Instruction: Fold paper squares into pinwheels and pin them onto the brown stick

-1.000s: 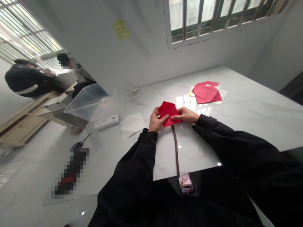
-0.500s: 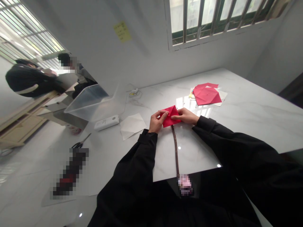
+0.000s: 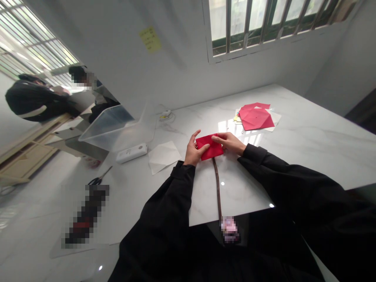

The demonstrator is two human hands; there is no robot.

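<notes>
Head view: the left hand (image 3: 193, 152) and right hand (image 3: 230, 142) grip a folded red paper rectangle (image 3: 209, 147) at its two ends, fingers closed on it, over the white marble bench (image 3: 305, 156). A creased white paper sheet (image 3: 163, 156) lies near the left hand; a folded red paper sheet (image 3: 255, 119) lies farther off, beyond the right hand.

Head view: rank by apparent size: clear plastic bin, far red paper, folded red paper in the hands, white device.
1. Clear plastic bin
2. Far red paper
3. Folded red paper and white device: these look alike, and nearness to the camera makes ranking them unsure.
</notes>
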